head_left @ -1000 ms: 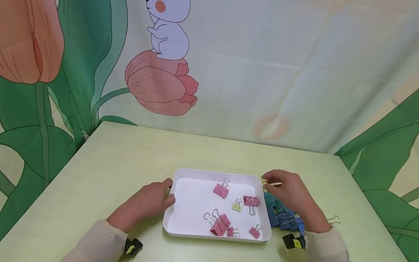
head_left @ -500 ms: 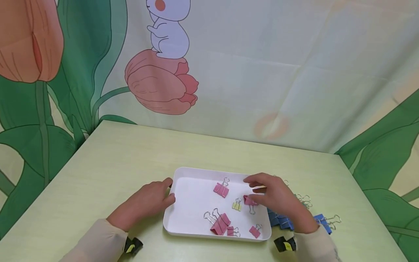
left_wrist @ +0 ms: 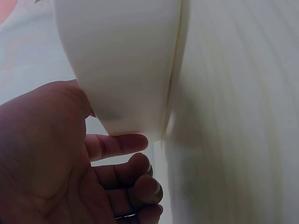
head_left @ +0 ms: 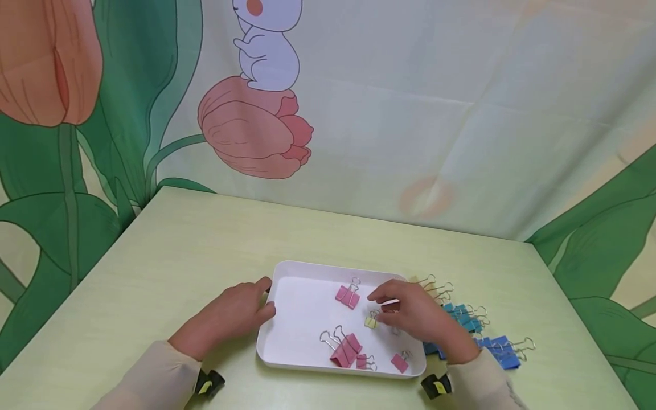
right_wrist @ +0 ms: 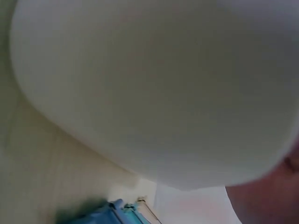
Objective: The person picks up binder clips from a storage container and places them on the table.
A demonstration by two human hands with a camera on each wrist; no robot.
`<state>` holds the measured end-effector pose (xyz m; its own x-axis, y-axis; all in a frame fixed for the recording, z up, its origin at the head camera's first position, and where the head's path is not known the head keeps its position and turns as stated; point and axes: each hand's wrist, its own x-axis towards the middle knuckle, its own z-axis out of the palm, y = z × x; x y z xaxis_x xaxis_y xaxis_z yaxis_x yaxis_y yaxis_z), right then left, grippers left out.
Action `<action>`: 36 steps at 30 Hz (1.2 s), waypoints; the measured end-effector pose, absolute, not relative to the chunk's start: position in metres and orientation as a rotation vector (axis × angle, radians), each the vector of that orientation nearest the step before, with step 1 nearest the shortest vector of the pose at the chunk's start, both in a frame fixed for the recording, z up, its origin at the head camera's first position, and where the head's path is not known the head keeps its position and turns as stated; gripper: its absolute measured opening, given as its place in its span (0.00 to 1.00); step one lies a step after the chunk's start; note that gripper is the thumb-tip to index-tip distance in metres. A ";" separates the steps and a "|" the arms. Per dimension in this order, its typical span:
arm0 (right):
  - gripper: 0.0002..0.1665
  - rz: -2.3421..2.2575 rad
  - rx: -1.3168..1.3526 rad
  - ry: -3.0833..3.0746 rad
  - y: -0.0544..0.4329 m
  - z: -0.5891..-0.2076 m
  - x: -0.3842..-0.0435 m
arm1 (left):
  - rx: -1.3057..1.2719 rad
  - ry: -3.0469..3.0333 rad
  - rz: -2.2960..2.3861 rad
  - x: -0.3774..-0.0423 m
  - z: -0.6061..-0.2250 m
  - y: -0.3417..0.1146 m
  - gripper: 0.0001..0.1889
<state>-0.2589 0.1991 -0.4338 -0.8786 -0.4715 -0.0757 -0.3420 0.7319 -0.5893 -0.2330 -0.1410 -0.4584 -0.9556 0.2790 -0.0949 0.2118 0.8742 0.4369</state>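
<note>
A shallow white tray (head_left: 294,324) lies on the table with several binder clips in it. My left hand (head_left: 233,313) holds its left rim between thumb and fingers; the left wrist view shows the fingers (left_wrist: 124,144) at the tray's outer wall. Over the tray's right part, my right hand (head_left: 415,312) reaches with parted, bent fingers, the tips close to a small yellow binder clip (head_left: 370,323). A pink binder clip (head_left: 348,296) sits to the left of those fingertips. Another pink clip is mostly hidden under the hand. The right wrist view mainly shows the tray's outer wall (right_wrist: 154,93).
Nearer the front of the tray lie a large pink clip (head_left: 345,349) and small pink clips (head_left: 400,363). Right of the tray, on the table, are blue clips (head_left: 502,350), teal clips (head_left: 466,318) and yellow clips (head_left: 424,283). A printed curtain (head_left: 359,142) hangs behind the table.
My right hand has moved left from the clips beside the tray to over the tray's right part, uncovering clips on the table. My left hand and the tray stay put.
</note>
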 end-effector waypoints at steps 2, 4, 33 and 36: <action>0.17 -0.839 -0.633 2.718 0.197 -0.436 -0.259 | 0.383 2.891 0.653 -0.233 -0.458 -0.141 0.22; 0.16 -0.805 -0.627 2.733 0.196 -0.438 -0.259 | 0.386 2.891 0.658 -0.232 -0.458 -0.141 0.21; 0.04 -0.667 -0.815 2.812 0.189 -0.445 -0.254 | 0.415 2.884 0.685 -0.233 -0.460 -0.143 0.18; 0.04 -0.675 -0.837 2.812 0.189 -0.446 -0.253 | 0.408 2.881 0.686 -0.233 -0.460 -0.143 0.18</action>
